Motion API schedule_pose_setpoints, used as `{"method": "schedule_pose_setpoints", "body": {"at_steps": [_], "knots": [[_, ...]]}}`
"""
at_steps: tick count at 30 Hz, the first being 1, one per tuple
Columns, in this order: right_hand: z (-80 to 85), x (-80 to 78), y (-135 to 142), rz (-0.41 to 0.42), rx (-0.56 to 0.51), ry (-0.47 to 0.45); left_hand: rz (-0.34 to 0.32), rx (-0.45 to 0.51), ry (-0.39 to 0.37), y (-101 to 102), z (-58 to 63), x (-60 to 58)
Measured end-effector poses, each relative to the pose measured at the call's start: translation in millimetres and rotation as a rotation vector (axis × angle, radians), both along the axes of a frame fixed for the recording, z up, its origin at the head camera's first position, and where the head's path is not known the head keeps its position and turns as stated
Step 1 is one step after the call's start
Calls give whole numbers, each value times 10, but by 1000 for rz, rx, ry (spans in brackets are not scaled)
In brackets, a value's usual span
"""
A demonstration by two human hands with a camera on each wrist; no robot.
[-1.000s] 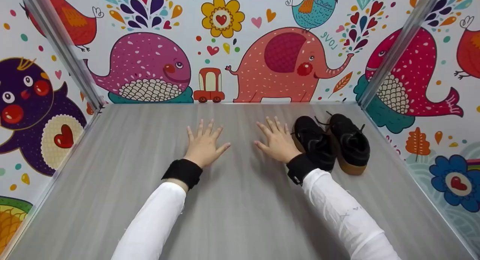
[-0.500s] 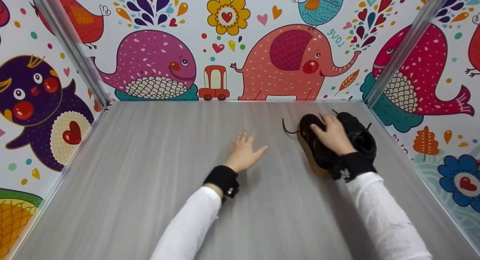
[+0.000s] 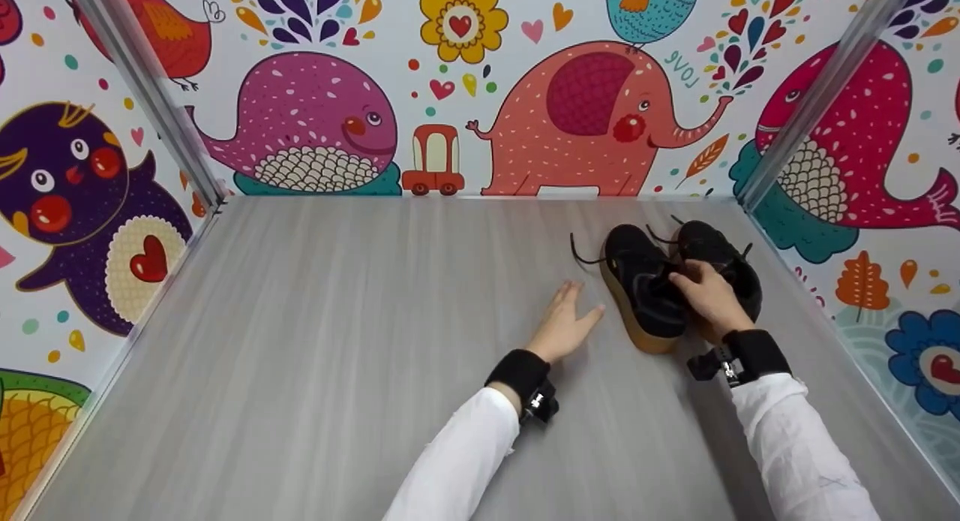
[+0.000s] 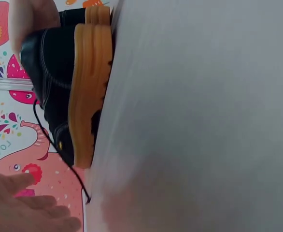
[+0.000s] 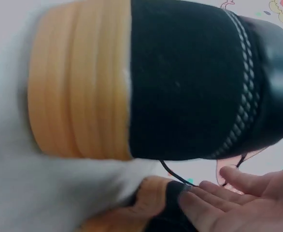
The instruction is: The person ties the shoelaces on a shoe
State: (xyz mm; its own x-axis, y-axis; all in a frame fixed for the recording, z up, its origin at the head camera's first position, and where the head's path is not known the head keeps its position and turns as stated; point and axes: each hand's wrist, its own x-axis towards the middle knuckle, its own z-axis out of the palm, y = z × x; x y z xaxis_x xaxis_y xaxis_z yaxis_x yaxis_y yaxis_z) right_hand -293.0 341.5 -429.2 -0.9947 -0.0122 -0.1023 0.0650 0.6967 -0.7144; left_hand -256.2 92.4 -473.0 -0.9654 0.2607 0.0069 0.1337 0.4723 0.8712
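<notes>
A pair of black lace-up shoes with tan soles stands upright on the grey floor, toes toward the back wall. My right hand [image 3: 709, 299] is at the opening of the left shoe [image 3: 634, 277], thumb at its collar. In the right wrist view the fingers of that hand [image 5: 247, 198] lie fairly straight between this shoe's black heel [image 5: 185, 87] and the right shoe [image 5: 165, 212]. The right shoe [image 3: 705, 239] is partly hidden behind the hand. My left hand [image 3: 562, 329] is held to the left of the pair, fingers extended and thumb spread, holding nothing.
A loose lace [image 3: 577, 247] trails left from the left shoe's front. Grey floor [image 3: 337, 318] extends widely to the left. Cartoon-printed walls [image 3: 510, 25] enclose the back and both sides, with metal corner posts [image 3: 832, 93] at the back corners.
My left hand has moved right across the floor toward the shoes. The right hand first reached over the shoes, then drew back toward the left shoe's opening. The view has shifted slightly.
</notes>
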Motion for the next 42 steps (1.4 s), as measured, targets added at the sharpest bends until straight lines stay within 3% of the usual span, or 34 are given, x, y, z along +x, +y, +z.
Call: {"method": "schedule_pose_setpoints", "body": {"at_steps": [3, 8, 15, 20, 25, 28, 32, 42], "knots": [[-61, -35, -1, 7, -231, -135, 1, 59, -16, 102, -10, 41], [-185, -99, 40, -28, -619, -322, -16, 176, -114, 227, -71, 122], [-289, -123, 91, -29, -840, -379, 4, 318, -195, 356, -181, 210], [-296, -110, 73, -123, -1017, -388, 23, 405, -239, 386, -198, 236], [-285, -89, 41, -207, -1061, -375, 45, 422, -268, 371, -203, 234], [-282, -74, 32, -182, -996, -372, 28, 425, -280, 357, -199, 235], [-293, -53, 27, -184, -985, -330, 6, 426, -298, 345, -200, 229], [-258, -17, -87, -239, -1025, -230, 22, 414, -278, 350, -202, 197]]}}
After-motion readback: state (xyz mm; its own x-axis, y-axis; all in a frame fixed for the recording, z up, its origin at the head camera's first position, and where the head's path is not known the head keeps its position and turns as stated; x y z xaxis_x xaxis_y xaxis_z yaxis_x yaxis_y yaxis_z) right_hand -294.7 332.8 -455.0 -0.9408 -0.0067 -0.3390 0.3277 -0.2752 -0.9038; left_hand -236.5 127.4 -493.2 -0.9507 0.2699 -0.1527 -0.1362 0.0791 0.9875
